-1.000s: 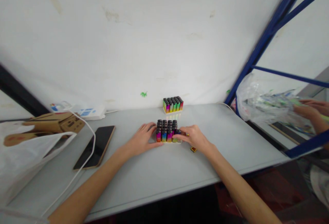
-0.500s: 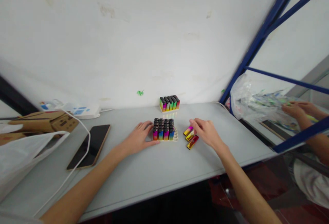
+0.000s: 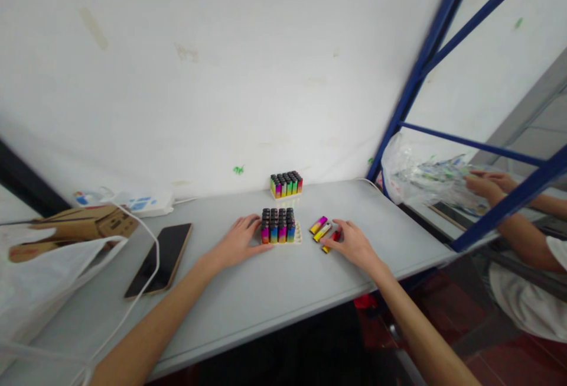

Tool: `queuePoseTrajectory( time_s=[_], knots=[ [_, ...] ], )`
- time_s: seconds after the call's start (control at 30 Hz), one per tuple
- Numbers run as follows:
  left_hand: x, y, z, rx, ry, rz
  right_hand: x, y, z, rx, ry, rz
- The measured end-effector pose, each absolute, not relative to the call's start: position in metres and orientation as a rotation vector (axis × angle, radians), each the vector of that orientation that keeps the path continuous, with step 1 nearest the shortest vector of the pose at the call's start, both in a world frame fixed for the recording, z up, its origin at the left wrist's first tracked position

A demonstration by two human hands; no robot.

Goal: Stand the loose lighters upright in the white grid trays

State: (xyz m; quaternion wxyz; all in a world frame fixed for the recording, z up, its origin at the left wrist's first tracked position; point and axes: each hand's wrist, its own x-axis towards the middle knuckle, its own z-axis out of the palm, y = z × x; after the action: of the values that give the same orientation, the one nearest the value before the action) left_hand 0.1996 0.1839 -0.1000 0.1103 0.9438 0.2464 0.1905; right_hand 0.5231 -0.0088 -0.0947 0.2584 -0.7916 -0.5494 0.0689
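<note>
My left hand [image 3: 237, 240] is curved around the left side of a white tray [image 3: 297, 237], its thumb along the front edge and its fingers at the left. Black-topped lighters [image 3: 278, 226], pink, blue and yellow below, stand upright in the tray's rows, and bare slots show on its right side. To the right, three lighters lie flat: a pink-and-yellow lighter [image 3: 318, 224], a yellow lighter [image 3: 322, 232] and a red lighter [image 3: 332, 242]. Over the red one is my right hand [image 3: 352, 245], thumb and forefinger apart, the thumb crossing it.
Another tray of upright lighters [image 3: 286, 185] stands near the wall. On the left are a phone [image 3: 162, 259], a white cable, a cardboard box [image 3: 88, 217] and a white plastic bag [image 3: 39, 285]. Beyond the blue frame [image 3: 410, 78] at right, another person's hands [image 3: 487, 185] are by clear plastic bags.
My right hand has shifted from the pink-and-yellow lighter towards me, over the red one, and its fingers have spread. The left hand stays at the tray. The camera view has turned slightly.
</note>
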Motion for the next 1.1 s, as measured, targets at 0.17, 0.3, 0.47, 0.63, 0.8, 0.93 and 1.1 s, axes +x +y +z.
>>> queuePoseTrajectory(
  time_s=[0.17,0.3,0.47,0.63,0.8,0.93,1.1],
  knots=[
    [0.200,0.185,-0.099,2.766,0.712,0.567,0.546,-0.012,-0.104,-1.894,-1.319,0.280],
    [0.200,0.185,-0.100,2.758,0.710,0.597,0.548,-0.009,-0.101,-1.587,-1.144,0.430],
    [0.200,0.185,-0.100,2.744,0.694,0.604,0.532,0.017,-0.080,-1.389,-0.958,0.733],
    [0.199,0.184,-0.096,2.722,0.656,0.625,0.510,0.051,-0.057,-1.164,-0.991,0.984],
    [0.195,0.186,-0.095,2.676,0.635,0.613,0.490,0.079,-0.048,-1.130,-1.068,1.069],
    [0.191,0.188,-0.097,2.625,0.668,0.606,0.482,0.088,-0.061,-1.210,-1.182,0.736],
    [0.190,0.185,-0.094,2.622,0.685,0.576,0.483,0.082,-0.079,-1.349,-1.251,0.445]
  ],
)
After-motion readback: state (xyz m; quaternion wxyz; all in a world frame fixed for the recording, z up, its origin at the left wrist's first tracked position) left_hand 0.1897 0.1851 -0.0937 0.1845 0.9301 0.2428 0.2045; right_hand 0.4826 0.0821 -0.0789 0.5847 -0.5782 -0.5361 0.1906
